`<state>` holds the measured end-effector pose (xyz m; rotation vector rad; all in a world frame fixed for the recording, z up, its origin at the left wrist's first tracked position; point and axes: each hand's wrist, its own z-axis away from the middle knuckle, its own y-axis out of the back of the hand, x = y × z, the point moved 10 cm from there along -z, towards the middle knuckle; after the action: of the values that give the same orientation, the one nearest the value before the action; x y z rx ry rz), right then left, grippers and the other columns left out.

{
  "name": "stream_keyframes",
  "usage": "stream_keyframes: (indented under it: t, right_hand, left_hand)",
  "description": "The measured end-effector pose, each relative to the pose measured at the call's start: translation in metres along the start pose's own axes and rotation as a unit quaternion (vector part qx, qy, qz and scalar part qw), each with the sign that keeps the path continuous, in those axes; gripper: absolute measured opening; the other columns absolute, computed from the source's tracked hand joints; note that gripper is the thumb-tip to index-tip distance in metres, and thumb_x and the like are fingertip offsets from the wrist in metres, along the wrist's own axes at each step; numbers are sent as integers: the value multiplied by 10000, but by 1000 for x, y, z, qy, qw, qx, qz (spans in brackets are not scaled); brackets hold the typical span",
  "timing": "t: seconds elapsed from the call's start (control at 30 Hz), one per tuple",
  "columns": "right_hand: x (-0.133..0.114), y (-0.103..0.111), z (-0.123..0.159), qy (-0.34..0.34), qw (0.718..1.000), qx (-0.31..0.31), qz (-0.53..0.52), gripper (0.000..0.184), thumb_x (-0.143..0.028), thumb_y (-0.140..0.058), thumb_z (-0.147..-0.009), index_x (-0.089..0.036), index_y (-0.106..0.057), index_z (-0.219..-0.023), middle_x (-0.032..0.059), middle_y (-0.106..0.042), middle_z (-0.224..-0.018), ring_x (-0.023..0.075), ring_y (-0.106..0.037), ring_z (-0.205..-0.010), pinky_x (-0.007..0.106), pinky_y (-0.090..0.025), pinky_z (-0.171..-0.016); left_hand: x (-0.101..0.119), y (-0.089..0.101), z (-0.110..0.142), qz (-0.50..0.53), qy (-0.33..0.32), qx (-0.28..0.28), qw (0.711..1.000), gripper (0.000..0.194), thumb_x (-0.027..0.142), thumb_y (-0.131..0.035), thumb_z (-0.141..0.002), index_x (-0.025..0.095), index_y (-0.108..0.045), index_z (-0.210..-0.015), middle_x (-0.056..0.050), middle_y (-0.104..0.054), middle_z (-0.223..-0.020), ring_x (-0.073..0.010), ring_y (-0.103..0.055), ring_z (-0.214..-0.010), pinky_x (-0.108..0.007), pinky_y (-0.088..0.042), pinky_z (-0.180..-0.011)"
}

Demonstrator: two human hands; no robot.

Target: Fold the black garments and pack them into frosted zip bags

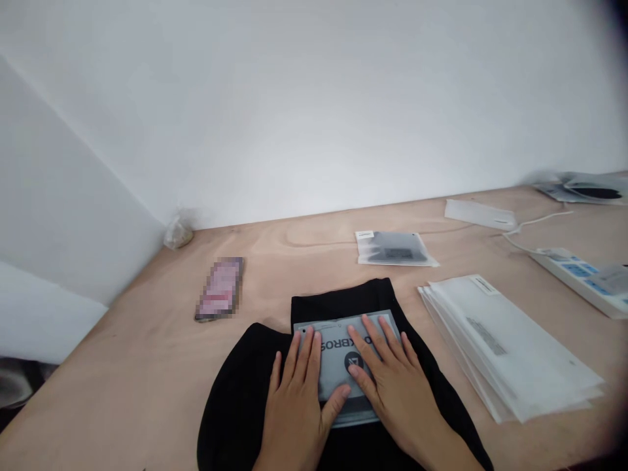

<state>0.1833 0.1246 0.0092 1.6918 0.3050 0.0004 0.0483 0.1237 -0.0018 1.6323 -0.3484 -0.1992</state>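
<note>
**Plywood table top [147,340]**, set against white walls; contents listed left to right.

1. Small clear plastic bag [178,233]: crumpled, in the corner where the table meets the wall; contents too blurred to tell.
2. Phone [220,288]: lying flat, its face obscured by blur, just left of the garment.
3. Black garment [343,304]: folded, lying at the near edge of the work area, directly in front of the person.
4. Grey printed sleeve [338,347]: flat on the garment, with large lettering and a round dark logo.
5. Left hand [294,412]: open, fingers spread, palm down on the sleeve's left part; not grasping.
6. Right hand [397,392]: open, palm down on the sleeve's right part, fingers spread, thumb close to the left hand's thumb; not grasping.
7. Frosted bag with dark contents [395,248]: single, flat, beyond the garment.
8. Stack of frosted bags [505,347]: fanned slightly, labelled, right of the garment.
9. White flat packet [481,214]: near the back edge.
10. White power strip [569,275]: at right, with white cable [534,226] running toward the back.
11. Pile of bags [583,190]: far right corner, partly blurred.
</note>
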Motion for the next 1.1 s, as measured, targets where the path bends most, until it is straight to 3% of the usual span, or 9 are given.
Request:
stream_keyframes:
  t: [0.1,0.23,0.33,0.47,0.6,0.73,0.83,0.97,1.1]
  right_hand:
    - [-2,4,4,19,1000,-3,-4,509,-508,-294,-911,-377,-256,-1401,-14,-243,-1481,318,-215,-1347,627,-271,-1000]
    - [-16,5,20,120,992,-38,-21,698,-542,-494,-799,-365,-217,-1415,5,-229,-1487,377,-212,-1336,700,-253,-962]
    - [-22,10,31,164,986,-33,-14,739,-322,-562,-752,-313,-240,-1417,20,-252,-1483,370,-223,-1335,668,-273,-978]
    - [-32,22,37,201,979,27,-13,544,-106,-485,-726,-259,-492,-1248,-21,-376,-1432,291,-284,-1327,545,-293,-1035]
    - [-35,52,40,226,964,133,-30,259,-74,-461,-805,-236,-612,-939,-25,-605,-1216,190,-491,-1175,401,-333,-1023]
    - [-9,103,31,154,952,256,-62,170,-96,-513,-832,-236,-605,-856,-2,-678,-1052,178,-596,-882,367,-430,-831]
    - [12,138,19,110,943,304,-74,105,-153,-561,-832,-247,-606,-841,4,-669,-1045,159,-576,-759,320,-450,-718]
    - [49,165,0,10,940,329,-93,85,-252,-554,-853,-273,-614,-909,-20,-685,-976,146,-628,-742,262,-461,-636]
    - [99,159,-19,-102,918,336,-182,135,-376,-552,-845,-242,-568,-854,0,-695,-1028,149,-655,-632,269,-473,-569]
  left_hand:
    - [-2,-2,0,21,8,-29,999,700,599,-290,-867,239,-102,-1438,-2,-207,-1494,-253,-170,-1378,-534,-248,-1068]
    - [-2,-1,2,67,6,-77,995,675,588,-250,-882,239,-90,-1437,-3,-136,-1508,-234,-105,-1390,-516,-212,-1087]
    - [-3,2,3,95,17,-93,991,656,574,-239,-891,237,-101,-1437,-6,-112,-1514,-227,-75,-1393,-512,-181,-1097]
    - [-4,6,4,138,22,-70,988,636,554,-277,-894,248,-140,-1435,-12,-180,-1507,-241,-94,-1390,-527,-171,-1095]
    - [-21,21,12,238,80,29,968,565,488,-224,-927,257,-154,-1438,-30,-290,-1481,-229,-205,-1371,-496,-268,-1074]
    - [-28,40,22,328,109,120,931,590,533,-166,-918,242,-171,-1432,-55,-297,-1478,-216,-274,-1349,-444,-315,-1064]
    - [-19,48,23,321,111,141,930,588,516,-168,-925,222,-153,-1434,-67,-327,-1463,-206,-301,-1336,-429,-330,-1060]
    - [11,36,14,171,49,68,982,539,473,-342,-908,298,-249,-1409,-20,-304,-1476,-291,-229,-1358,-556,-317,-1032]
    - [33,18,10,68,-28,2,997,544,536,-404,-863,372,-309,-1373,15,-284,-1475,-371,-209,-1345,-672,-282,-984]
